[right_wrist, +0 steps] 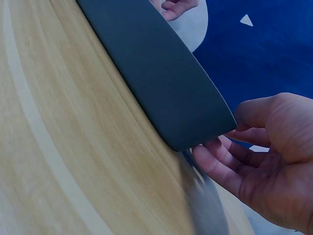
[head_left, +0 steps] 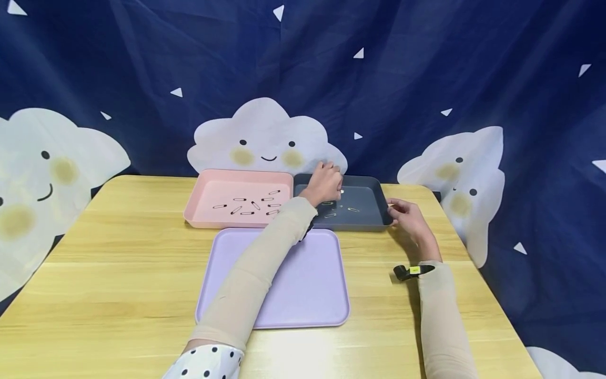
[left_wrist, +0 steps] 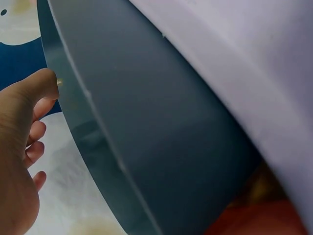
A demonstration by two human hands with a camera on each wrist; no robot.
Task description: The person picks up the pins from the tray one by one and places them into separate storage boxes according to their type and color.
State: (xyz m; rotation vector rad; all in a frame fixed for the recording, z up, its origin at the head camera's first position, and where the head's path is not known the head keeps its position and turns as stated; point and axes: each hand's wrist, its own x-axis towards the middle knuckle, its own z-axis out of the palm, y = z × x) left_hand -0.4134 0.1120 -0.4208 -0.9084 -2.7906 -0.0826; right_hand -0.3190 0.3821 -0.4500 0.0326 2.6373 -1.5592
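Over the dark grey tray, my left hand is held with fingers curled in. A small glint beside the thumb tip in the left wrist view looks like a safety pin pinched there, mostly hidden by the hand. Several gold safety pins lie on the tray's floor beneath. My right hand grips the tray's near right corner; in the right wrist view its thumb is at the rim and its fingers are under the edge.
A pink tray with several dark safety pins adjoins the grey tray on the left. In front lies a lavender tray, partly covered by my left forearm. All rest on a wooden table before a blue curtain.
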